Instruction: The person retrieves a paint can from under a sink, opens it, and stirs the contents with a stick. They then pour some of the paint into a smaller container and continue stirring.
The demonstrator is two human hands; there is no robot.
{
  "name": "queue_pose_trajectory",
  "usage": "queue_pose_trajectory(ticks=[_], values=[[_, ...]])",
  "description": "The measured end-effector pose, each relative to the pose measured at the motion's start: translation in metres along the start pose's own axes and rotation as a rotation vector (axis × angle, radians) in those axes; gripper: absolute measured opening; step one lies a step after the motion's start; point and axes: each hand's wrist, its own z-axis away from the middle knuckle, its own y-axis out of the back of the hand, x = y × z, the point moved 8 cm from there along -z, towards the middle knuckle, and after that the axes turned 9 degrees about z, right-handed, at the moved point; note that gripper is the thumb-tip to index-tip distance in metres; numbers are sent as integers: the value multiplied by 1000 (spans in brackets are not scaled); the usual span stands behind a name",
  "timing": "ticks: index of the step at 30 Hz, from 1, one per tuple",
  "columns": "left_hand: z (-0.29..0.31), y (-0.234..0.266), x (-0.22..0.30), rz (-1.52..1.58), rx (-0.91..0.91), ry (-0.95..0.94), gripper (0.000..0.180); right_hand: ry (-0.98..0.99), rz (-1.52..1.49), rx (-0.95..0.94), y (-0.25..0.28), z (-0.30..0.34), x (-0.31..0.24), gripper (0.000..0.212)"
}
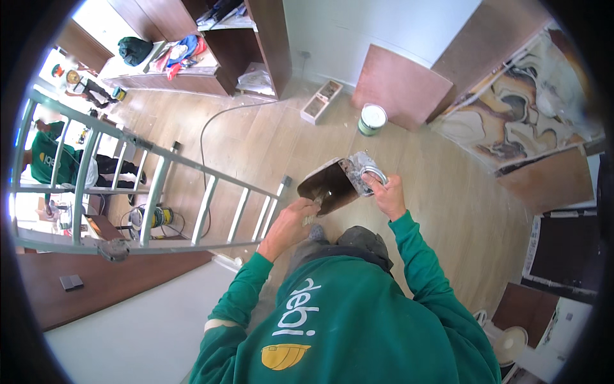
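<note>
My left hand (pixel 289 225) is closed round a pale-handled tool (pixel 309 220), its working end hidden or too small to tell. It is at the near edge of a dark brown, glossy, board-like piece (pixel 331 182) with a paler rim. My right hand (pixel 389 196) is closed on a round grey metal tin (pixel 373 179), fingers over its rim. Next to the tin, at the brown piece's right end, lies a grey, smeared, crumpled-looking patch (pixel 355 168). Whether the tin rests on that piece cannot be made out.
An aluminium ladder (pixel 203 210) stands at left, with a cable (pixel 203 137) on the floor beyond. Ahead are a white bucket (pixel 372 119), a divided box (pixel 321 101) and a leaning brown board (pixel 400 86). Behind the ladder a person in green (pixel 57 157) sits; another person (pixel 83 83) is farther off.
</note>
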Motion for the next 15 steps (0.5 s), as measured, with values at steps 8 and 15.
queue_pose_trajectory(ticks=[8,15], values=[[-152,92,-15,-14,198,129,43,209,84,-400,-48,-178,-28,23],[-200,175,-58,-225,774,267,97,291,13,-898,-131,-322,-99,19]])
